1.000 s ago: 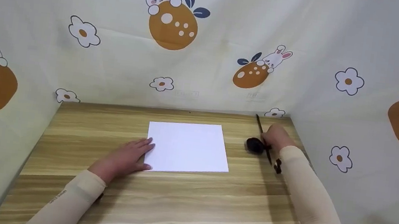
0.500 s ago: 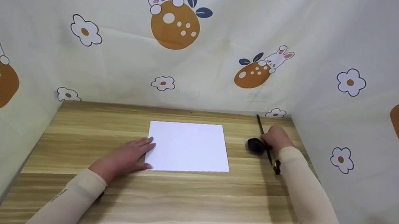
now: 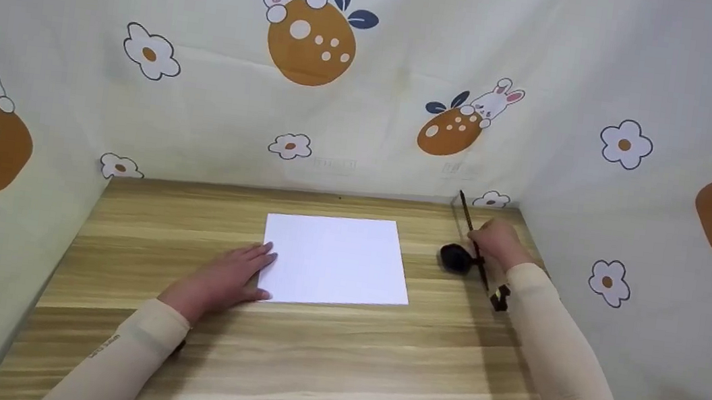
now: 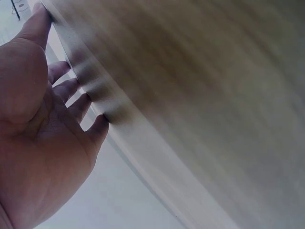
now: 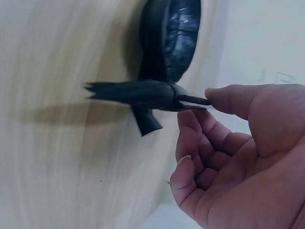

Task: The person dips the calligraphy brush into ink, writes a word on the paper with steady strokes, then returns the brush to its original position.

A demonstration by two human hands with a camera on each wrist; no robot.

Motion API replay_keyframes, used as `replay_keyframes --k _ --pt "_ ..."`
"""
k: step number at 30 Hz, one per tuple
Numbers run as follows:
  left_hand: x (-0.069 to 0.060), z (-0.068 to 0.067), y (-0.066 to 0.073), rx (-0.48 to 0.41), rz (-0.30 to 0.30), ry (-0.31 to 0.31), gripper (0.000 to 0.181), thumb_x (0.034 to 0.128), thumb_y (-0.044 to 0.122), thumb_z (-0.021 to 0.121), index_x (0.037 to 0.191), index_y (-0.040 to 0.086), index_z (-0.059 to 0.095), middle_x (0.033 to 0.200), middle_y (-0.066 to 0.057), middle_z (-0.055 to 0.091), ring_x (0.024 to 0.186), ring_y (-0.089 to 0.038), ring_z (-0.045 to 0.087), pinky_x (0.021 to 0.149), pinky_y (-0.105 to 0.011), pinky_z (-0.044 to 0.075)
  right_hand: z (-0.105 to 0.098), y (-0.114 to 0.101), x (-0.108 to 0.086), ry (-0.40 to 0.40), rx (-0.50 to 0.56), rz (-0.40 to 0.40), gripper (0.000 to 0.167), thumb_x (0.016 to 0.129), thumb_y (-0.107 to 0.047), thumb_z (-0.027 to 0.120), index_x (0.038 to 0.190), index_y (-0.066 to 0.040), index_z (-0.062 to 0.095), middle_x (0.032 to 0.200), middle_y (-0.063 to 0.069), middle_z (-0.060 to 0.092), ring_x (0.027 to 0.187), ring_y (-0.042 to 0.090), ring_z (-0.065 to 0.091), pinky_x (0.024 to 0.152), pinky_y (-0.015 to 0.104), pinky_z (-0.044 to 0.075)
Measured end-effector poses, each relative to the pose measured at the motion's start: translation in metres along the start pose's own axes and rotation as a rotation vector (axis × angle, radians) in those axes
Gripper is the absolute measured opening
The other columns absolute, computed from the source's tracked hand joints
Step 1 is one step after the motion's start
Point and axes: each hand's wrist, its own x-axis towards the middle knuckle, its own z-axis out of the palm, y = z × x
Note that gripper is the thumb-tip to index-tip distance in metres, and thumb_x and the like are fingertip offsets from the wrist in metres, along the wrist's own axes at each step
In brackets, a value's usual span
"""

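A blank white sheet of paper (image 3: 335, 262) lies on the wooden table. My left hand (image 3: 217, 281) rests on its left edge, fingers spread and fairly straight. To the right, my right hand (image 3: 500, 241) pinches a long thin black stick (image 3: 467, 209) between thumb and fingers. Its far tip points toward the back wall. In the right wrist view the near end of the stick (image 5: 128, 93) is thicker and ragged; its exact kind is unclear. Just beside it sits a round black cup-like object (image 3: 455, 258), hollow and glossy inside in the right wrist view.
Pale cloth (image 3: 366, 120) printed with rabbits, oranges and flowers hangs behind the table and along both sides. The wooden tabletop (image 3: 334, 374) stretches in front of the paper. Black gear (image 3: 499, 298) sits at the right wrist.
My right hand has raised the black stick slightly, so its far tip now stands higher against the back cloth. The left hand and paper have stayed in place.
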Motion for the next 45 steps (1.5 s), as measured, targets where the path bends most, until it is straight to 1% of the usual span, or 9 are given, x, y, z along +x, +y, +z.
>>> replay_keyframes --k 4,7,10,17,25,29,35,40,45 --pt "-0.002 0.000 -0.001 -0.006 -0.009 -0.003 0.083 0.1072 0.044 0.073 0.168 -0.003 0.041 0.177 -0.025 0.032 0.163 -0.049 0.029 0.129 -0.071 0.026 -0.002 -0.005 -0.007 -0.016 0.130 0.011 0.034 0.109 -0.025 0.065 0.110 0.007 0.074 0.086 0.004 0.072 0.078 0.016 0.067 0.084 0.046 0.063" --pt "-0.002 0.000 -0.001 -0.011 -0.016 -0.005 0.083 0.1070 0.045 0.073 0.168 -0.002 0.041 0.177 -0.025 0.032 0.163 -0.049 0.029 0.128 -0.072 0.026 -0.004 -0.009 -0.013 -0.018 0.203 -0.014 0.035 0.112 -0.024 0.064 0.113 0.010 0.073 0.086 0.006 0.075 0.080 0.019 0.072 0.093 0.055 0.063" --pt "-0.002 0.001 -0.002 -0.011 -0.016 -0.010 0.083 0.1072 0.046 0.073 0.168 -0.002 0.041 0.177 -0.025 0.032 0.163 -0.049 0.029 0.128 -0.073 0.026 -0.007 -0.014 -0.022 -0.004 0.263 -0.039 0.032 0.112 -0.023 0.064 0.109 0.008 0.073 0.087 0.007 0.075 0.080 0.021 0.074 0.093 0.055 0.064" --pt "-0.002 0.000 0.000 -0.009 -0.031 -0.024 0.084 0.1078 0.047 0.072 0.170 0.001 0.039 0.179 -0.022 0.030 0.165 -0.047 0.026 0.129 -0.072 0.025 -0.005 -0.020 -0.035 0.036 0.476 -0.040 0.025 0.112 -0.018 0.063 0.115 0.006 0.070 0.101 0.019 0.076 0.082 0.021 0.074 0.094 0.052 0.065" --pt "0.000 0.001 -0.001 -0.010 -0.018 -0.012 0.083 0.1074 0.045 0.073 0.169 0.000 0.040 0.178 -0.023 0.031 0.163 -0.049 0.028 0.128 -0.074 0.026 0.006 -0.018 -0.038 0.118 0.698 -0.051 0.023 0.108 -0.007 0.064 0.120 0.012 0.065 0.097 0.016 0.075 0.080 0.020 0.078 0.084 0.039 0.068" --pt "0.000 0.002 -0.003 -0.002 0.004 0.002 0.082 0.1073 0.043 0.073 0.167 -0.002 0.042 0.177 -0.025 0.033 0.162 -0.051 0.030 0.125 -0.076 0.028 0.009 -0.018 -0.040 0.144 0.769 -0.062 0.019 0.105 -0.001 0.063 0.118 0.013 0.064 0.098 0.017 0.075 0.085 0.024 0.080 0.085 0.038 0.068" --pt "0.001 0.003 -0.003 0.007 -0.014 -0.005 0.083 0.1075 0.046 0.072 0.169 0.000 0.041 0.178 -0.022 0.031 0.164 -0.048 0.028 0.127 -0.073 0.026 0.010 -0.018 -0.044 0.161 0.829 -0.080 0.013 0.105 0.002 0.061 0.116 0.007 0.066 0.102 0.018 0.075 0.091 0.026 0.080 0.092 0.045 0.067" --pt "0.002 0.003 -0.004 0.003 -0.019 -0.012 0.084 0.1077 0.047 0.072 0.170 0.000 0.040 0.179 -0.023 0.030 0.164 -0.048 0.027 0.128 -0.074 0.025 0.012 -0.019 -0.044 0.191 0.888 -0.104 0.011 0.104 0.006 0.061 0.115 0.004 0.063 0.096 0.013 0.074 0.088 0.022 0.079 0.089 0.041 0.068" --pt "0.001 0.002 -0.003 0.000 -0.020 -0.011 0.084 0.1077 0.047 0.072 0.170 0.001 0.040 0.179 -0.023 0.030 0.164 -0.049 0.028 0.128 -0.074 0.025 0.014 -0.018 -0.042 0.255 0.941 -0.147 0.012 0.104 0.009 0.060 0.114 0.003 0.061 0.095 0.013 0.073 0.086 0.021 0.078 0.093 0.044 0.066"
